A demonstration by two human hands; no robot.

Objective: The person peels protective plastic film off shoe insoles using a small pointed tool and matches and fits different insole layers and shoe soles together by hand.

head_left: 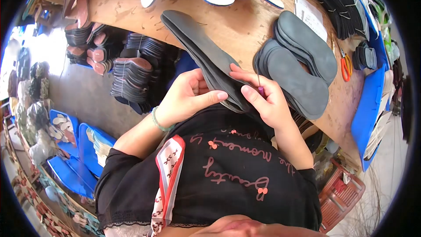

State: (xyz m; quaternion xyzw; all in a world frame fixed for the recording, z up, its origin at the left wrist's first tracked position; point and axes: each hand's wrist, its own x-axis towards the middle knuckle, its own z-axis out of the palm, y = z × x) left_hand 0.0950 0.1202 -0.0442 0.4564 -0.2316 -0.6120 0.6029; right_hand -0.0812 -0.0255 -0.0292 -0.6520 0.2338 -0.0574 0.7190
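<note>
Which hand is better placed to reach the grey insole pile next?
Probably the right hand: it is closer to the pile, though it holds a purple-handled tool; the left hand grips the held insoles.

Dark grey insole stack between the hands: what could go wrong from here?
The purple-handled thin metal tool, in the right hand near the dark grey insole stack, might scratch it or prick the left hand. No tie shows around the stack; pieces could slide if that hand loosens.

Grey insoles point(209, 57), purple tool handle point(262, 91), orange-handled scissors point(346, 69), black shirt point(241, 160), red-edged patterned scarf point(170, 164)
</note>
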